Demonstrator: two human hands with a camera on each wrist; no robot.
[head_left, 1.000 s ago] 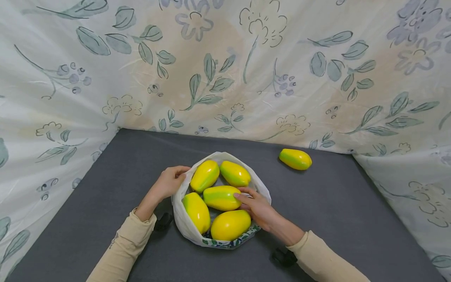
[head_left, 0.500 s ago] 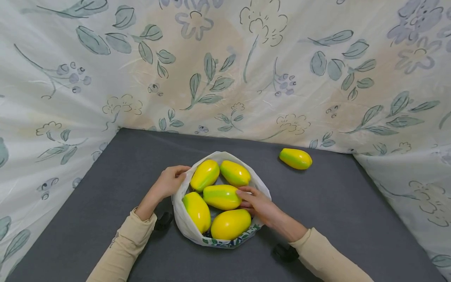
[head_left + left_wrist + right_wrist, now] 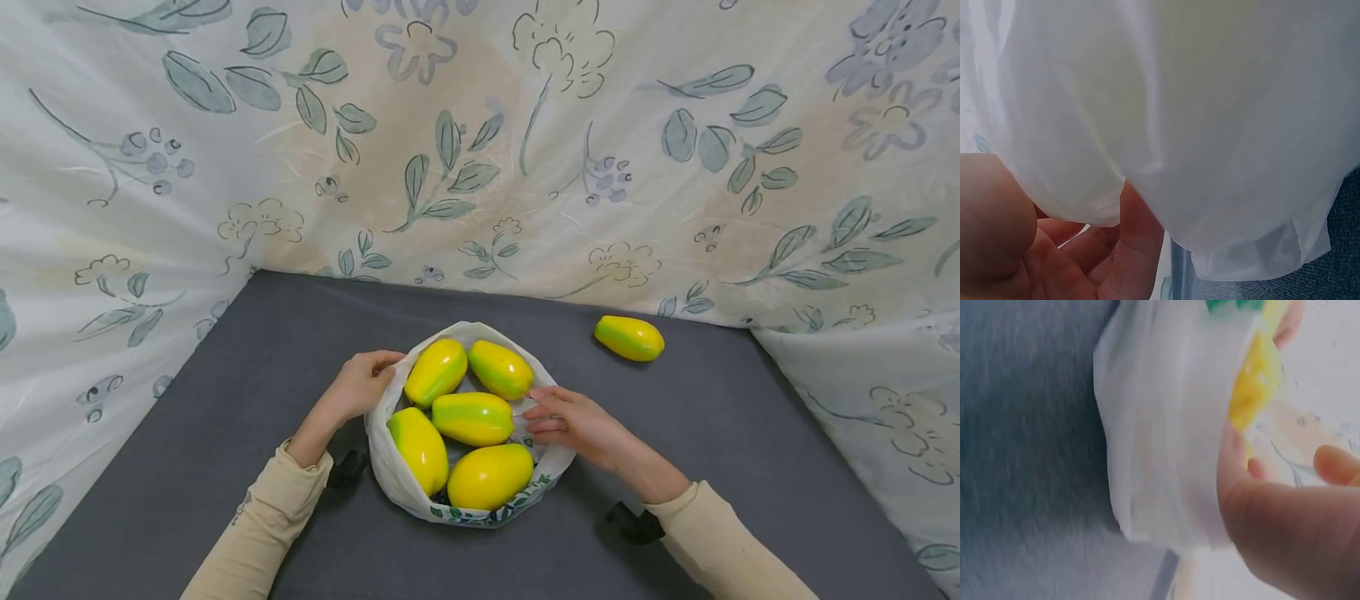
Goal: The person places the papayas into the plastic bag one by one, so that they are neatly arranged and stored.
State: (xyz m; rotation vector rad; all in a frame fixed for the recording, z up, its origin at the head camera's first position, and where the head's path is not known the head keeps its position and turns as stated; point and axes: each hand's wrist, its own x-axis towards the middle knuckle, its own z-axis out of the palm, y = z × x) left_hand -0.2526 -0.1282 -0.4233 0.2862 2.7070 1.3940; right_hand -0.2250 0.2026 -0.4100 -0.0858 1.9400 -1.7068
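Note:
A white bag with a green leaf print stands with its mouth open, several yellow-green papayas inside. One papaya lies in the middle of the others. At the bag's left rim my left hand pinches the edge; in the left wrist view its thumb and fingers are on either side of the white material. My right hand is over the right rim with relaxed fingers, holding nothing and apart from the middle papaya. The right wrist view shows that hand's thumb beside the bag wall.
Another papaya lies on the dark grey table near the back right. Floral fabric hangs behind the table and along both sides. A black device is at the right wrist.
My right hand has let go of the middle papaya and drawn back to the right, towards the bag's rim. My left hand stays at the left rim; the papayas lie almost as before.

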